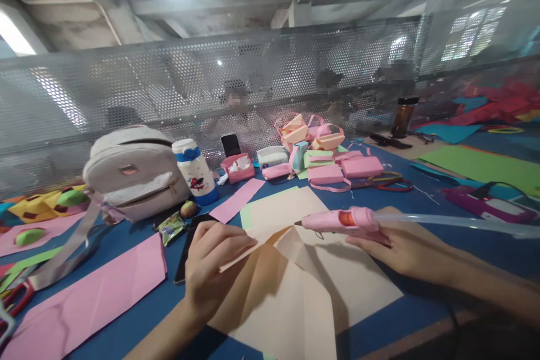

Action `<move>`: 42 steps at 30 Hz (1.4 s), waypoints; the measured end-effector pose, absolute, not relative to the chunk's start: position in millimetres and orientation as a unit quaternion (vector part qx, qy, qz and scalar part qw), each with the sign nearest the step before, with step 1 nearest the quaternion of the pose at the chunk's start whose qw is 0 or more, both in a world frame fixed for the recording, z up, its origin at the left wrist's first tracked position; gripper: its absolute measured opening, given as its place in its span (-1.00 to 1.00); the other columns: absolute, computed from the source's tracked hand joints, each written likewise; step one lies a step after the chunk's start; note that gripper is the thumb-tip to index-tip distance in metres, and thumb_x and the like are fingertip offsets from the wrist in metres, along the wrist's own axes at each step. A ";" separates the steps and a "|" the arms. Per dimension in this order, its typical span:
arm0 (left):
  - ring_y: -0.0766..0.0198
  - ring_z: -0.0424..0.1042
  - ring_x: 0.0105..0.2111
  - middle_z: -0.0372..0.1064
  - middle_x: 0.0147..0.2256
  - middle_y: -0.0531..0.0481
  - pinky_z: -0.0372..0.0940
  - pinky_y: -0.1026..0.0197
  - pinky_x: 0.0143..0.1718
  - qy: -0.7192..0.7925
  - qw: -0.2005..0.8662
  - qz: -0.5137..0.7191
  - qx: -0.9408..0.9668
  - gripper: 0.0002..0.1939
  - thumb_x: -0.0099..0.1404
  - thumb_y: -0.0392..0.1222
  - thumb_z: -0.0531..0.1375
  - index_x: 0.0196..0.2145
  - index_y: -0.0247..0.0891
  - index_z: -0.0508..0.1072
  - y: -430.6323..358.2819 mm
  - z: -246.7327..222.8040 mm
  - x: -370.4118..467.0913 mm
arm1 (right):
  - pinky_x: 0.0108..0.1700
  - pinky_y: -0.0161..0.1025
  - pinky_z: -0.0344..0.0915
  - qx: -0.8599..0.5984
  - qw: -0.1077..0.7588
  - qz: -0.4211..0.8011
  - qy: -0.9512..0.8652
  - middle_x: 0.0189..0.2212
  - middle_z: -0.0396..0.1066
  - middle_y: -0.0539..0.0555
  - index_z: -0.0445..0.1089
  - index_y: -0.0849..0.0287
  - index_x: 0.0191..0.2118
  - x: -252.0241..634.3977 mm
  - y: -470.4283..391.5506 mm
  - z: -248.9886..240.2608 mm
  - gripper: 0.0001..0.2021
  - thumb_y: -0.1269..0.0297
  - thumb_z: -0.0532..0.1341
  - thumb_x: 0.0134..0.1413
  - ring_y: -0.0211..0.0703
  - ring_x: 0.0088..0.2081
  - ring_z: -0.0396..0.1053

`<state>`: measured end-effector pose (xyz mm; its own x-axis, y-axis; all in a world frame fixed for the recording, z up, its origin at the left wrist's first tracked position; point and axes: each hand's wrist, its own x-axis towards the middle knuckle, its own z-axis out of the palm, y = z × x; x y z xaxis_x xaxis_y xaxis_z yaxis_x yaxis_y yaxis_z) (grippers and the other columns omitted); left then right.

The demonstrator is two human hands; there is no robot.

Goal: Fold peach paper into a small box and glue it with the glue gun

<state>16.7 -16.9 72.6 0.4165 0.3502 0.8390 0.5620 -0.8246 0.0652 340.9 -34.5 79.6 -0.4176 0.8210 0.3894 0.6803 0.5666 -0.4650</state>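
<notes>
My right hand (392, 247) is closed round the grip of a pink hot glue gun (341, 220), with a long clear glue stick (447, 222) running out of its back end. The gun's nozzle points left, at the raised edge of a folded cream paper sheet (287, 292). My left hand (215, 261) pinches that paper's left edge between thumb and fingers. Whether the nozzle touches the paper, I cannot tell. Beneath lies another flat cream sheet (371, 292), with a pale green sheet (246, 216) partly showing under it.
On the blue table stand a white backpack (130, 174), a bottle (196, 174) and several small folded paper bags (324, 171). Pink paper (97, 287) lies left; scissors (392, 181) and a purple object (485, 202) lie right. Behind rises a perforated metal screen (169, 79).
</notes>
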 end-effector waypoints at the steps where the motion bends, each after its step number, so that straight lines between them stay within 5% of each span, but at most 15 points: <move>1: 0.24 0.39 -0.41 0.50 -0.40 0.00 0.19 0.12 -0.30 -0.271 0.120 -0.462 -0.836 -0.86 0.28 -0.43 0.25 -0.29 -0.21 0.51 -15.9 73.5 15.7 | -0.37 -0.23 0.34 -0.447 0.299 0.133 -0.833 -0.44 0.53 0.10 0.57 0.12 -0.25 341.9 -32.4 79.0 -0.62 -0.02 0.11 0.26 -0.05 -0.44 0.43; 4: 0.25 0.40 -0.42 0.50 -0.39 0.01 0.16 0.10 -0.27 -0.272 0.149 -0.437 -0.844 -0.89 0.33 -0.38 0.22 -0.28 -0.20 0.50 -10.0 79.9 11.2 | -0.28 -0.22 0.35 -0.458 0.324 0.195 -0.805 -0.38 0.54 0.11 0.54 0.14 -0.26 345.1 -20.2 74.8 -0.65 -0.01 0.14 0.24 -0.03 -0.33 0.46; 8: 0.22 0.45 -0.36 0.54 -0.33 0.06 0.11 0.05 -0.15 -0.308 0.189 -0.354 -0.862 -0.83 0.38 -0.36 0.15 -0.26 -0.13 0.50 6.7 93.8 6.1 | -0.55 -0.30 0.15 -0.483 0.359 0.356 -0.715 -0.74 0.19 -0.08 0.37 0.19 -0.41 345.7 6.7 62.8 -0.52 -0.19 0.14 0.18 -0.26 -0.66 0.19; 12: 0.21 0.49 -0.30 0.58 -0.24 0.09 0.09 0.02 -0.01 -0.337 0.165 -0.264 -0.889 -0.77 0.40 -0.39 0.08 -0.13 -0.12 0.44 26.5 103.1 9.0 | -0.67 -0.36 -0.02 -0.420 0.387 0.522 -0.633 -0.77 0.02 -0.23 0.26 0.16 -0.34 339.2 32.7 54.8 -0.45 -0.33 0.19 0.03 -0.38 -0.75 0.00; 17: 0.18 0.52 -0.26 0.58 -0.21 0.05 0.12 0.01 0.05 -0.345 0.148 -0.222 -0.900 -0.74 0.42 -0.30 0.09 0.05 -0.19 0.31 42.5 109.5 19.8 | -0.70 -0.37 -0.11 -0.410 0.385 0.566 -0.603 -0.78 0.02 -0.22 0.04 0.08 -0.54 327.9 52.0 52.4 -0.39 -0.39 0.19 -0.03 -0.41 -0.76 0.04; 25: 0.11 0.49 -0.14 0.56 -0.14 -0.07 0.26 -0.01 -0.02 -0.281 0.117 -0.234 -0.923 -0.80 0.45 -0.20 0.08 -0.08 -0.23 0.46 75.4 170.2 72.9 | -0.69 -0.37 -0.09 -0.399 0.387 0.560 -0.615 -0.77 0.04 -0.24 0.09 0.09 -0.43 313.3 53.8 56.4 -0.41 -0.39 0.21 -0.08 -0.40 -0.76 0.03; 32: 0.22 0.51 -0.11 0.55 -0.05 -0.15 0.34 0.17 -0.05 -0.197 -0.201 -0.069 -0.957 -0.74 0.43 -0.21 0.11 -0.10 -0.35 0.56 118.5 202.2 178.2 | -0.66 -0.36 -0.03 -0.381 0.395 0.550 -0.629 -0.75 0.03 -0.26 0.18 0.12 -0.27 309.6 54.1 51.8 -0.48 -0.27 0.23 0.03 -0.38 -0.73 -0.04; 37: 0.25 0.53 -0.27 0.60 -0.37 -0.10 0.39 0.21 -0.16 -0.155 -0.359 -0.034 -0.920 -0.79 0.25 -0.38 0.25 -0.17 -0.39 0.62 126.7 201.7 210.5 | -0.66 -0.35 -0.05 -0.384 0.406 0.530 -0.638 -0.75 0.03 -0.24 0.20 0.12 -0.27 313.5 49.7 54.4 -0.49 -0.27 0.23 0.05 -0.36 -0.71 -0.03; 42: 0.30 0.53 -0.36 0.57 -0.47 -0.01 0.40 0.20 -0.18 -0.166 -0.429 -0.042 -0.887 -0.88 0.12 -0.43 0.34 -0.35 -0.33 0.65 124.2 202.6 208.2 | -0.63 -0.36 -0.01 -0.400 0.396 0.515 -0.646 -0.75 0.04 -0.22 0.20 0.13 -0.34 317.3 43.2 55.5 -0.46 -0.32 0.20 0.05 -0.37 -0.71 0.00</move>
<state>208.2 124.2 202.6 0.9416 0.3296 -0.0684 0.2584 -0.5774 0.7745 317.3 43.2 55.5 -0.3654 0.9255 0.0999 0.1095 0.1493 -0.9827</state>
